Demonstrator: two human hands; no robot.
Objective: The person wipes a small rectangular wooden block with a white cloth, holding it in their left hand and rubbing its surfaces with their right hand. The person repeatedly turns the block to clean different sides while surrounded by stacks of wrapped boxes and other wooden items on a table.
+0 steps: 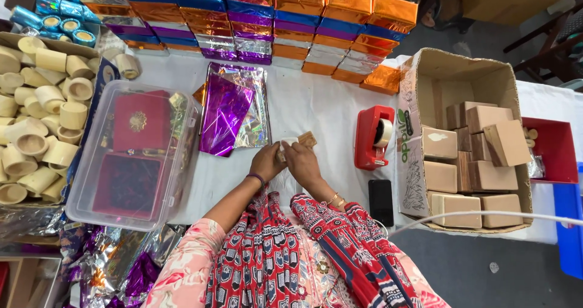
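Holding a small wooden box between both hands over the white surface, right in front of the body. The left hand cups it from the near-left side with its fingers curled onto a pale bit at the box's left end; the right hand has its fingers pinching the box from the other side. Can't tell if that pale bit is tape, paper or a lid, it's too small.

Looks to me like the prep step for one box: getting it squared up in the hands before it gets covered. Just left of the hands lie sheets of purple and silver foil, and the red tape dispenser sits just to the right, so I'd guess the next move calls for setting the box down flat on a foil sheet and keeping one hand free for tape.

More plain boxes wait in the cardboard carton on the right, and wrapped ones are stacked along the back.
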